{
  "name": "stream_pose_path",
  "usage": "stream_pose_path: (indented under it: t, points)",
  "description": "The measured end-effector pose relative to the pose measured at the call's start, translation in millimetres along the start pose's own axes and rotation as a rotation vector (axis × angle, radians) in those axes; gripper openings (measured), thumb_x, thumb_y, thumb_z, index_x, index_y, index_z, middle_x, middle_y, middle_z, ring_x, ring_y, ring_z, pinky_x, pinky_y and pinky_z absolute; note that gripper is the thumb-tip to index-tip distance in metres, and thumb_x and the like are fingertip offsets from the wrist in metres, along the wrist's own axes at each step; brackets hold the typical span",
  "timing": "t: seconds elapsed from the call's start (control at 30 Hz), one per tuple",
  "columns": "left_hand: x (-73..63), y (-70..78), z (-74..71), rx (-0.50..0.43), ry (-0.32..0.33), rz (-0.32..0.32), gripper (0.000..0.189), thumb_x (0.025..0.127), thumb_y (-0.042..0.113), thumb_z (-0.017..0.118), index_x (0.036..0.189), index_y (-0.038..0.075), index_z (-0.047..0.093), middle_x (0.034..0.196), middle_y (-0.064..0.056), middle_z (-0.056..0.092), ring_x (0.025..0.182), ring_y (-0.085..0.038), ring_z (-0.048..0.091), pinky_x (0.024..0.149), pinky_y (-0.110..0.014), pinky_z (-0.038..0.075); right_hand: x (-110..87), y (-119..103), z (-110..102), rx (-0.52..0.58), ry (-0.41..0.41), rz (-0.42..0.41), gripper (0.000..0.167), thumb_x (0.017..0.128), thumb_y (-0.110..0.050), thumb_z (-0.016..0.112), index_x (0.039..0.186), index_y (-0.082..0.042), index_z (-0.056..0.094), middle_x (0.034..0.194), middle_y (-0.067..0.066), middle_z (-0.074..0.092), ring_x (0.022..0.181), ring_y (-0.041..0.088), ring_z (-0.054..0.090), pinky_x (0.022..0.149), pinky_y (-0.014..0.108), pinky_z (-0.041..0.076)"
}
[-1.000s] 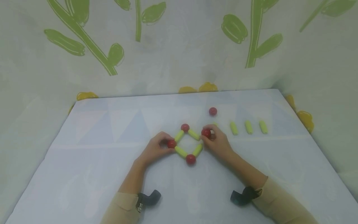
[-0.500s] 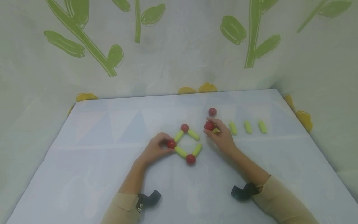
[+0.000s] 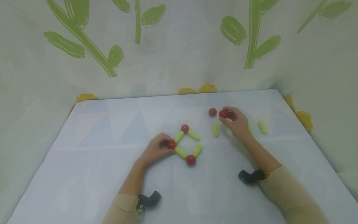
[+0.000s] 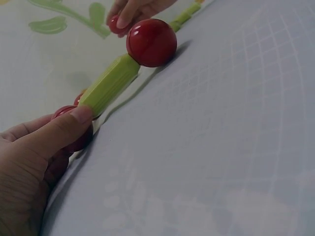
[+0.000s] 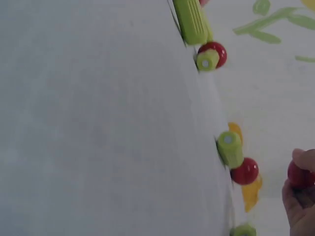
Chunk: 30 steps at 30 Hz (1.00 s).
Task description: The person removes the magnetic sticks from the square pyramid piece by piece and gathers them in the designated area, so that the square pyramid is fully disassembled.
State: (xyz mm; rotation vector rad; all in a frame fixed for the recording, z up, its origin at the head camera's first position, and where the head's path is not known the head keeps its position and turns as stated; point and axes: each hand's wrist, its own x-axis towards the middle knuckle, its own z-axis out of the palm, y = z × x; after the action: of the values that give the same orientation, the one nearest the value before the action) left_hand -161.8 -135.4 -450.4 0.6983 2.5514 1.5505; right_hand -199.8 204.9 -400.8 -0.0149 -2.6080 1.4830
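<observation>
My left hand pinches a red ball at the left corner of a diamond shape lying on the table. Green rods run from it to a far red ball and a near red ball. Two more rods, such as the lower right rod, point toward the right corner, where their ends stand apart with no ball. Thumb and fingers of my right hand pinch another red ball, which appears raised in the right wrist view. Close by its left lies a loose red ball.
Loose green rods lie in a row at the right: one rod left of my right hand, another rod farther right, and one partly hidden behind the hand. The patterned white table meets a wall with painted leaves.
My right hand has carried its red ball from the diamond's right corner up and rightward, beside the loose ball. A loose rod it covered now shows. My left hand keeps its place.
</observation>
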Motion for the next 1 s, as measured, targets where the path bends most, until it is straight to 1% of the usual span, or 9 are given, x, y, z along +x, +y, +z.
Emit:
stream_pose_path:
  t: [0.1, 0.2, 0.4, 0.5, 0.67, 0.83, 1.0]
  points:
    - [0.7, -0.3, 0.3, 0.008, 0.002, 0.011, 0.04, 0.073, 0.009, 0.08, 0.109, 0.014, 0.064, 0.103, 0.004, 0.06, 0.099, -0.011, 0.054, 0.088, -0.024, 0.049, 11.8, 7.0, -14.0, -0.026, -0.01, 0.023, 0.051, 0.086, -0.029, 0.069, 0.13, -0.012, 0.05, 0.13, 0.008, 0.054, 0.122, 0.024, 0.051, 0.101, 0.041, 0.044]
    - [1.0, -1.4, 0.2, 0.008, -0.002, 0.019, 0.039, 0.074, 0.011, 0.08, 0.108, 0.017, 0.064, 0.103, 0.006, 0.06, 0.099, -0.009, 0.054, 0.088, -0.024, 0.048, 22.3, 13.6, -25.5, -0.067, -0.03, 0.049, 0.05, 0.087, -0.029, 0.068, 0.131, -0.011, 0.051, 0.131, 0.01, 0.053, 0.123, 0.027, 0.05, 0.102, 0.043, 0.042]
    - [0.2, -0.5, -1.1, 0.006, -0.004, 0.042, 0.037, 0.075, 0.014, 0.08, 0.108, 0.021, 0.064, 0.102, 0.01, 0.059, 0.099, -0.008, 0.055, 0.089, -0.025, 0.048, 44.4, 22.8, -38.6, -0.158, -0.132, 0.092, 0.051, 0.089, -0.027, 0.065, 0.133, -0.008, 0.049, 0.134, 0.016, 0.051, 0.13, 0.034, 0.041, 0.107, 0.051, 0.034]
    - [0.1, 0.4, -1.1, 0.01, -0.003, 0.048, 0.038, 0.075, 0.015, 0.08, 0.109, 0.021, 0.064, 0.102, 0.01, 0.059, 0.099, -0.009, 0.055, 0.089, -0.025, 0.048, 53.1, 25.5, -41.5, -0.182, -0.186, 0.11, 0.049, 0.09, -0.026, 0.064, 0.134, -0.008, 0.049, 0.133, 0.017, 0.051, 0.129, 0.035, 0.041, 0.106, 0.053, 0.034]
    - [-0.3, 0.2, -0.3, 0.009, -0.004, 0.036, 0.039, 0.074, 0.014, 0.08, 0.109, 0.02, 0.064, 0.102, 0.009, 0.059, 0.1, -0.009, 0.055, 0.089, -0.025, 0.048, 57.9, 29.1, -42.0, -0.206, -0.248, 0.15, 0.048, 0.09, -0.022, 0.063, 0.133, -0.007, 0.049, 0.132, 0.018, 0.051, 0.124, 0.035, 0.044, 0.104, 0.052, 0.037]
    - [-0.2, -2.9, -0.8, 0.01, -0.008, 0.041, 0.039, 0.074, 0.015, 0.08, 0.109, 0.022, 0.064, 0.102, 0.01, 0.059, 0.1, -0.008, 0.055, 0.089, -0.025, 0.048, 60.8, 38.0, -37.2, -0.214, -0.245, 0.127, 0.048, 0.089, -0.02, 0.065, 0.132, -0.006, 0.051, 0.13, 0.019, 0.053, 0.122, 0.035, 0.047, 0.103, 0.051, 0.039]
    - [0.3, -4.1, -1.3, 0.009, -0.011, 0.046, 0.039, 0.075, 0.016, 0.08, 0.109, 0.023, 0.064, 0.102, 0.011, 0.058, 0.1, -0.008, 0.055, 0.088, -0.025, 0.049, 62.8, 43.1, -36.1, -0.216, -0.237, 0.132, 0.049, 0.088, -0.02, 0.066, 0.133, -0.008, 0.05, 0.129, 0.016, 0.053, 0.121, 0.034, 0.047, 0.103, 0.05, 0.039]
